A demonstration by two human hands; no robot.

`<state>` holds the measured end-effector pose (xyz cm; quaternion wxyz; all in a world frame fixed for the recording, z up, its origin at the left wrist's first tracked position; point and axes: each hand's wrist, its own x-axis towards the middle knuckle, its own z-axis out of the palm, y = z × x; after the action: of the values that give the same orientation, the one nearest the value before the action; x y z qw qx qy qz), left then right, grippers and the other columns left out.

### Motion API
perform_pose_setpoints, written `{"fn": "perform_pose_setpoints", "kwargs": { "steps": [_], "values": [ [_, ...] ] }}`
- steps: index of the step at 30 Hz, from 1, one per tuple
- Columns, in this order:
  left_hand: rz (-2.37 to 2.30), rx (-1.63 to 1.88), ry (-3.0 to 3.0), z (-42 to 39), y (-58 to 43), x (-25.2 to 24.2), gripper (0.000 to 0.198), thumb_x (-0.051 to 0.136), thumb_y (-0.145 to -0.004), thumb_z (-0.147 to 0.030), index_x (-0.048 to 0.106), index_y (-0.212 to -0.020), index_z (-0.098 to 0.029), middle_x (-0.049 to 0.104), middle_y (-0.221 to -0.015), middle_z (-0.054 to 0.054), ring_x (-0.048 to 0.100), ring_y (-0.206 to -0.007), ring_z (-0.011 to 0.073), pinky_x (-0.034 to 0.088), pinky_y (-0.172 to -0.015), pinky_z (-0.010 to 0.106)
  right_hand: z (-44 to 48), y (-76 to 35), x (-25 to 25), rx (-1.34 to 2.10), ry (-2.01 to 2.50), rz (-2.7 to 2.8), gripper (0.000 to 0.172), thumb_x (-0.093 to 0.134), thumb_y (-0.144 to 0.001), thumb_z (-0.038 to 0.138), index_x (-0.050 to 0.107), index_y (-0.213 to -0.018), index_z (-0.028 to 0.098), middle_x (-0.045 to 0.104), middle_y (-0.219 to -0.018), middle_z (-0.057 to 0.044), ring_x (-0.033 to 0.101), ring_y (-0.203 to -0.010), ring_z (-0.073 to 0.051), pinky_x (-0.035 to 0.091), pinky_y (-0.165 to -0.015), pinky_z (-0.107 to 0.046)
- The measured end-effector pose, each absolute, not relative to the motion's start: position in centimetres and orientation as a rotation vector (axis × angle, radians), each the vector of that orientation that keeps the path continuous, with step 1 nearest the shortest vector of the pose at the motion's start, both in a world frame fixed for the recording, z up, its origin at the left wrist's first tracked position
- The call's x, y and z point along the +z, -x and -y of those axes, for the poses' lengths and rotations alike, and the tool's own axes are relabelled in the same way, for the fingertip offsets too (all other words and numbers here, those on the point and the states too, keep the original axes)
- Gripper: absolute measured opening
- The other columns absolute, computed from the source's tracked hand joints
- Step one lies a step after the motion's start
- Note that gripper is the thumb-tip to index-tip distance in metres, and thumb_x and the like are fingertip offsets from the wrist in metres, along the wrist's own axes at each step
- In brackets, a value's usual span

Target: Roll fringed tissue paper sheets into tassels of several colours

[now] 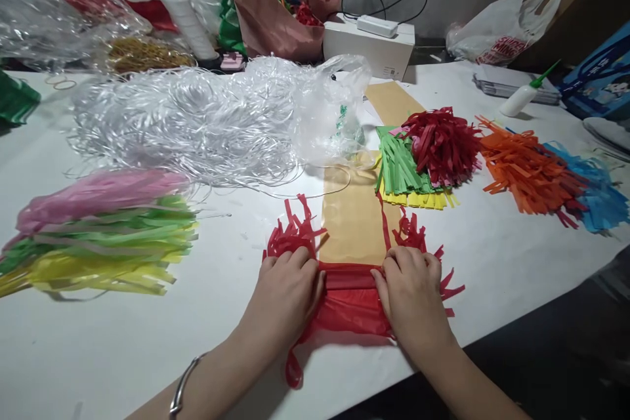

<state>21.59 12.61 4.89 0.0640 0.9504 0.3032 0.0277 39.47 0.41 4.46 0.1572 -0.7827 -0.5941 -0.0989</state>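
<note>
Pressing with left hand (288,292) and right hand (411,295) on red tissue (349,298) — thin, crinkled, rolled flat in the middle, cut into ragged fringe at both ends. Fingers of both hands bent over the roll, grasping it against the white table (98,354). Lying across a smooth tan strip (352,223), close to the front edge.

To the left, long soft fringes (98,236) in pink, green and yellow. Behind, a heap of glossy clear string (187,125), touching a thin clear bag (335,105) with something green inside. To the right, bushy tassels: green (398,167), dark red (443,144), then orange (526,170) and blue (598,197).

At the back, a brown bag (270,20) holding coloured scraps; a white box (369,49) with a charger (377,26) on top; a white sack (506,29) — contents hidden; a glue bottle (522,98) on its side.
</note>
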Motion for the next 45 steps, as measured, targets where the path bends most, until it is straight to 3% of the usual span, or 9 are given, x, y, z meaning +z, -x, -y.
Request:
{"fn": "perform_pose_setpoints", "kwargs": {
  "steps": [4,9,15,21,26,34,40,45],
  "values": [
    [-0.947,0.11,-2.887,-12.5,-21.8,5.0,0.024,0.046,-0.097,-0.018,0.058,-0.076,-0.02,0.059,-0.077,0.004,0.058,-0.071,0.0245,0.032,-0.068,0.038,-0.2,-39.2,4.9,-0.309,1.927,1.848,0.021,0.048,-0.098,0.007,0.067,-0.094,0.016,0.068,-0.102,-0.01,0.058,-0.101,-0.025,0.034,-0.102,-0.048],
    [-0.954,0.259,-2.883,-12.3,-21.8,4.9,0.023,0.045,-0.096,-0.011,0.056,-0.077,-0.02,0.059,-0.073,0.002,0.056,-0.067,0.0219,0.032,-0.068,0.038,-0.6,-38.7,4.6,-0.211,1.689,2.14,0.025,0.046,-0.096,0.004,0.069,-0.093,0.012,0.067,-0.086,-0.007,0.055,-0.088,-0.022,0.034,-0.1,-0.047],
    [-0.463,0.593,-2.893,-12.0,-21.1,4.8,0.024,0.041,-0.098,-0.01,0.063,-0.098,-0.019,0.07,-0.101,0.007,0.057,-0.094,0.0261,0.033,-0.092,0.047,-1.2,-38.7,4.3,-0.243,1.711,2.097,0.027,0.048,-0.097,0.006,0.064,-0.078,0.015,0.06,-0.073,-0.002,0.051,-0.075,-0.018,0.035,-0.091,-0.04],
    [-0.361,0.624,-2.929,-11.7,-21.1,4.8,0.033,0.034,-0.104,-0.012,0.064,-0.09,-0.019,0.07,-0.087,0.004,0.057,-0.087,0.0224,0.034,-0.094,0.044,-0.7,-38.7,4.6,-0.132,1.735,2.074,0.016,0.05,-0.098,0.013,0.064,-0.09,0.017,0.064,-0.082,-0.004,0.055,-0.08,-0.02,0.034,-0.094,-0.042],
    [-0.291,0.592,-2.987,-11.8,-20.6,4.3,0.033,0.036,-0.103,-0.011,0.066,-0.09,-0.017,0.071,-0.09,0.005,0.057,-0.088,0.0237,0.033,-0.096,0.045,0.1,-39.2,4.3,-0.259,1.784,2.191,0.027,0.043,-0.094,0.002,0.065,-0.085,0.016,0.065,-0.079,-0.005,0.056,-0.078,-0.021,0.036,-0.098,-0.046],
    [-0.377,0.608,-2.883,-12.1,-19.7,4.1,0.023,0.046,-0.097,-0.01,0.068,-0.097,-0.017,0.072,-0.101,0.007,0.058,-0.098,0.0262,0.036,-0.095,0.046,2.9,-40.9,3.2,-0.276,1.717,1.998,0.031,0.043,-0.096,0.0,0.07,-0.106,0.011,0.073,-0.112,-0.013,0.062,-0.115,-0.027,0.033,-0.113,-0.053],
    [-0.541,0.502,-2.778,-12.0,-19.7,3.9,0.023,0.046,-0.097,-0.011,0.066,-0.093,-0.02,0.069,-0.102,0.006,0.056,-0.094,0.0244,0.037,-0.09,0.043,3.3,-40.6,3.0,-0.172,1.841,1.787,0.02,0.051,-0.099,0.009,0.068,-0.092,0.016,0.072,-0.113,-0.01,0.064,-0.113,-0.023,0.034,-0.115,-0.053],
    [-0.674,0.491,-2.721,-11.9,-20.0,4.4,0.023,0.044,-0.098,-0.016,0.065,-0.087,-0.019,0.066,-0.098,0.006,0.055,-0.088,0.0241,0.035,-0.086,0.044,2.7,-40.5,3.4,-0.117,1.916,1.705,0.021,0.048,-0.102,0.016,0.066,-0.092,0.019,0.071,-0.113,-0.008,0.063,-0.114,-0.024,0.032,-0.115,-0.055]
  ]
}}
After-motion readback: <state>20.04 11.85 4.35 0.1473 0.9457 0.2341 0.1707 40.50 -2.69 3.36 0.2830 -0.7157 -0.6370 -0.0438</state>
